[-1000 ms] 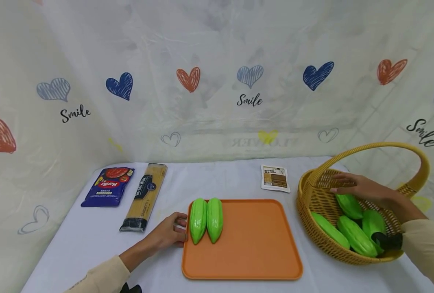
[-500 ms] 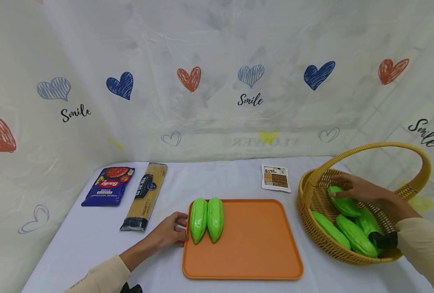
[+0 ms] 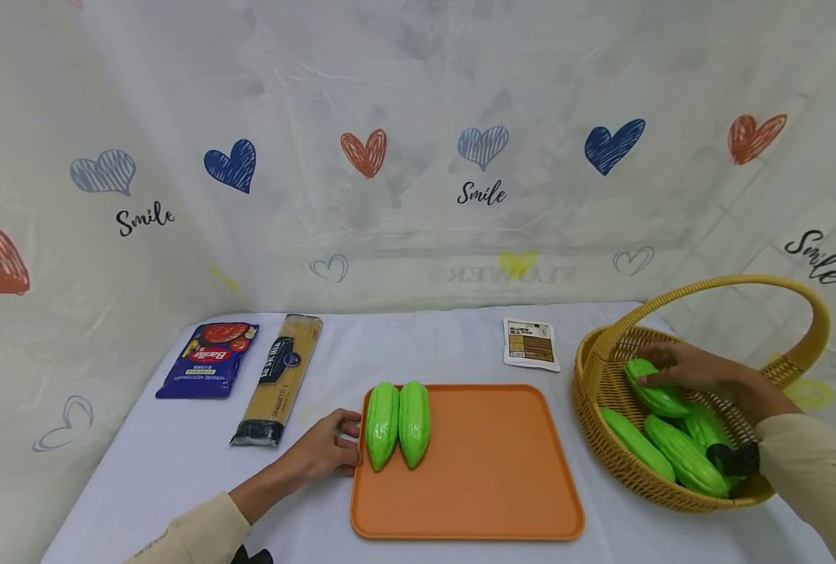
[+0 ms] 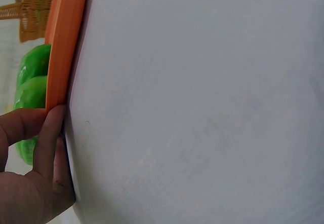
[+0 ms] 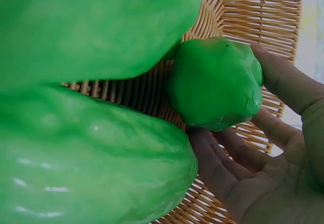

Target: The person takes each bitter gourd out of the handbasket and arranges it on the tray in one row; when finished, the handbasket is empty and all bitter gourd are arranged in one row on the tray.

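My right hand (image 3: 700,370) is inside the wicker basket (image 3: 587,415), gripping a green bitter melon (image 3: 656,395). In the right wrist view, the thumb lies along one side of this bitter melon (image 5: 217,84) and the fingers curl round the other. Several more bitter melons (image 3: 684,456) lie in the basket below it. At the left, my left hand (image 3: 324,448) pinches the left rim of the orange tray (image 3: 491,462); the left wrist view has its fingers against the tray edge (image 4: 66,41). Side by side on the tray's left part lie two bitter melons (image 3: 414,423).
Behind and left of the tray are a blue sauce pouch (image 3: 209,360) and a pack of spaghetti (image 3: 278,380). A small white-and-brown sachet (image 3: 530,343) lies near the back edge. The basket's tall handle (image 3: 742,280) arches over my right hand.
Inside the basket, my right hand has taken hold of the upper bitter melon, which has shifted up and to the left. The left hand has stayed at the tray's rim.
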Motion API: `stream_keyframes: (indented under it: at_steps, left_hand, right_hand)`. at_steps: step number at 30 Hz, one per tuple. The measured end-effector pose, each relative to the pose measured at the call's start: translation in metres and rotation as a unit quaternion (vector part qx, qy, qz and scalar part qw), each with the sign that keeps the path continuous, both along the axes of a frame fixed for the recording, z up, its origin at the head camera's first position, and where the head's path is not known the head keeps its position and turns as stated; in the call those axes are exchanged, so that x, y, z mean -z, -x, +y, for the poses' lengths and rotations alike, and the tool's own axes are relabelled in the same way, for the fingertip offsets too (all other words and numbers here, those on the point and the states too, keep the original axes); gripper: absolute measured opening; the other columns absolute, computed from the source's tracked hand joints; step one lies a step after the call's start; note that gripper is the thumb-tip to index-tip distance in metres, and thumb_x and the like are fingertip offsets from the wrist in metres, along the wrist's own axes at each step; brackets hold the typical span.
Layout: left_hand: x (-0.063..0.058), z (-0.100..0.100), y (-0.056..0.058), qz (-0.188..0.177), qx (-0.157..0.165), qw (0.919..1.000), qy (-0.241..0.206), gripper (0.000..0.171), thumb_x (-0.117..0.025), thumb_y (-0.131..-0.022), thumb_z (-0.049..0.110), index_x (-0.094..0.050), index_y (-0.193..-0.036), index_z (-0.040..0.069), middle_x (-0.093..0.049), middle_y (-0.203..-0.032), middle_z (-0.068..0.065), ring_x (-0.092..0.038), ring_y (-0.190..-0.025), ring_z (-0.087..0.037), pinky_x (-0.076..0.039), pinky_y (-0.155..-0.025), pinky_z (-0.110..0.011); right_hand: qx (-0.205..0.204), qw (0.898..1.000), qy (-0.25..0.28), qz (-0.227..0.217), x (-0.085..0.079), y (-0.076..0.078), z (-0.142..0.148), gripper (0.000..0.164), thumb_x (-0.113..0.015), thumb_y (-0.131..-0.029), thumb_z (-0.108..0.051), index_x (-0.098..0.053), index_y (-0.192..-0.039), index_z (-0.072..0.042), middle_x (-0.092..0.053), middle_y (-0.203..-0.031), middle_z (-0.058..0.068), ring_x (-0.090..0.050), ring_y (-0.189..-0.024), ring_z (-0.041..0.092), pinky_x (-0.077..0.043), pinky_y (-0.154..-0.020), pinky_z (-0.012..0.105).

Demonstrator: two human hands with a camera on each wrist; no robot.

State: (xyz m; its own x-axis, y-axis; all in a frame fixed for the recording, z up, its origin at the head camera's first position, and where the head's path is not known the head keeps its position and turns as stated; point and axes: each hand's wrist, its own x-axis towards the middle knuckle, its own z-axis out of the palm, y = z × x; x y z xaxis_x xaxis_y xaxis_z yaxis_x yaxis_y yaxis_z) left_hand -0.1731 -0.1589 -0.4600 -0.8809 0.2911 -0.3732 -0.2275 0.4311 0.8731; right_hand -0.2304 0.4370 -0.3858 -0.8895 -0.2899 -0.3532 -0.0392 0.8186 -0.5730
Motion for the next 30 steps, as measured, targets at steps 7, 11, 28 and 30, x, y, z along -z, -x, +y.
stream_keyframes:
  at_steps: [7,11,28,30]
  left_hand:
    - [0.000,0.000,0.000,0.000,0.000,1.0000,-0.001,0.068,-0.073,-0.080,0.000,-0.044,-0.141,-0.001,-0.052,-0.121,-0.013,-0.060,-0.096,-0.021,-0.063,-0.075,-0.034]
    - [0.000,0.000,0.000,0.001,0.001,1.0000,-0.004,0.068,-0.073,-0.080,0.000,-0.044,-0.141,-0.001,-0.052,-0.120,-0.013,-0.060,-0.096,-0.021,-0.063,-0.075,-0.034]
    - [0.000,0.000,-0.001,0.005,0.000,1.0000,-0.003,0.067,-0.074,-0.081,0.000,-0.044,-0.141,-0.001,-0.052,-0.120,-0.014,-0.060,-0.096,-0.021,-0.063,-0.075,-0.035]
    - [0.000,0.000,-0.001,0.004,0.000,1.0000,-0.002,0.067,-0.074,-0.081,0.000,-0.044,-0.141,-0.001,-0.052,-0.120,-0.013,-0.060,-0.096,-0.021,-0.063,-0.075,-0.035]
  right_hand:
    - [0.026,0.998,0.013,-0.062,0.000,0.002,0.001,0.081,-0.065,-0.096,-0.035,-0.027,-0.150,0.012,-0.024,-0.144,0.050,-0.042,-0.126,0.063,-0.057,-0.089,0.055]
    - [0.035,0.996,0.023,-0.079,-0.001,0.003,0.000,0.084,-0.066,-0.096,-0.035,-0.024,-0.151,0.013,-0.022,-0.144,0.051,-0.043,-0.126,0.063,-0.058,-0.088,0.054]
    - [0.016,0.998,0.005,-0.055,-0.009,0.004,-0.006,0.084,-0.063,-0.098,-0.034,-0.018,-0.151,0.014,-0.019,-0.145,0.052,-0.038,-0.126,0.066,-0.055,-0.092,0.059]
    - [0.022,0.998,0.014,-0.057,-0.011,0.004,-0.007,0.085,-0.063,-0.097,-0.034,-0.017,-0.151,0.014,-0.021,-0.144,0.051,-0.041,-0.125,0.065,-0.056,-0.090,0.058]
